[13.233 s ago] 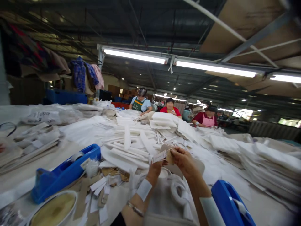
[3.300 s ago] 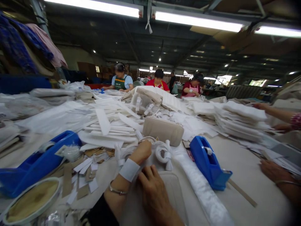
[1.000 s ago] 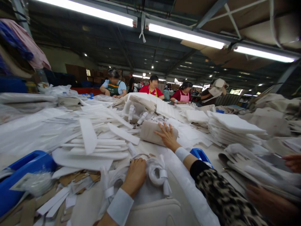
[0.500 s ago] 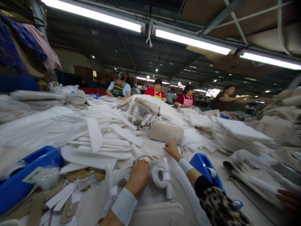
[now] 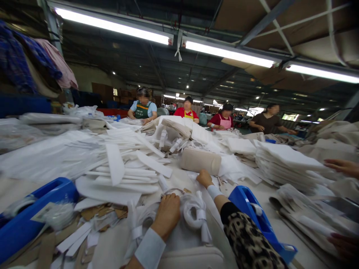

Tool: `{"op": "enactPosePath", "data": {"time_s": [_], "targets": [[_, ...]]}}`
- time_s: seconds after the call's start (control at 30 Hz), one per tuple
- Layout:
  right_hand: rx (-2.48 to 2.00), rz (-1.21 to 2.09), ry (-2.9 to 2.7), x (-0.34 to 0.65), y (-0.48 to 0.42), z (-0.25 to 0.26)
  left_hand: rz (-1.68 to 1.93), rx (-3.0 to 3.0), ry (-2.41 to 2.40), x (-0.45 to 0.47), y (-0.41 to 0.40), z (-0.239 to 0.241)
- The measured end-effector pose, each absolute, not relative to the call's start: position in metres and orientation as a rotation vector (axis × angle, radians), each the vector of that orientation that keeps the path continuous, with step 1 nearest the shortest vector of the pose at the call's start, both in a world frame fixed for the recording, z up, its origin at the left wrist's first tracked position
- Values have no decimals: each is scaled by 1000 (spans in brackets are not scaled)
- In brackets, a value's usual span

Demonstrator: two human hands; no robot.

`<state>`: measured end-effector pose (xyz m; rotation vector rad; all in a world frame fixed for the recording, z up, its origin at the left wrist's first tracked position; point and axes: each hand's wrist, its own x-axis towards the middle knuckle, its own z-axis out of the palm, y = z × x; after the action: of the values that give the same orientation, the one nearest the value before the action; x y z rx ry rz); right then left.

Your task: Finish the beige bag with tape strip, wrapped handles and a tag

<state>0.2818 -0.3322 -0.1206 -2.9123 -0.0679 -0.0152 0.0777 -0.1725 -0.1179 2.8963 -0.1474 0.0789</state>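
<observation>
My left hand [image 5: 167,213] lies knuckles up on a heap of white wrapping, fingers curled down and hidden. Just right of it sits a coiled white-wrapped strap [image 5: 196,215]. My right hand [image 5: 204,178], with a white wristband and leopard-print sleeve, rests fisted on the table farther out, on a long white foam strip. A beige padded bag [image 5: 200,160] lies just beyond it, untouched. Another beige bag's edge [image 5: 193,258] shows at the bottom, under my left wrist.
A blue tape dispenser [image 5: 254,215] stands right of my right arm, a larger one [image 5: 30,220] at far left. White foam strips [image 5: 120,164] and stacked sheets [image 5: 283,158] cover the table. Another person's hands [image 5: 342,166] are at the right edge. Several workers [image 5: 143,109] sit along the far side.
A second ago my right hand lay flat and open on the beige bag; it has drawn back toward me and closed on the table. My left hand has stayed put.
</observation>
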Motion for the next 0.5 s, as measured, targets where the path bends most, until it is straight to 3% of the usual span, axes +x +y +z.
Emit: {"op": "enactPosePath", "data": {"time_s": [0.5], "targets": [[-2698,-124,145,287,-338,-117,110,2834,-134,77,-173,-118]]}}
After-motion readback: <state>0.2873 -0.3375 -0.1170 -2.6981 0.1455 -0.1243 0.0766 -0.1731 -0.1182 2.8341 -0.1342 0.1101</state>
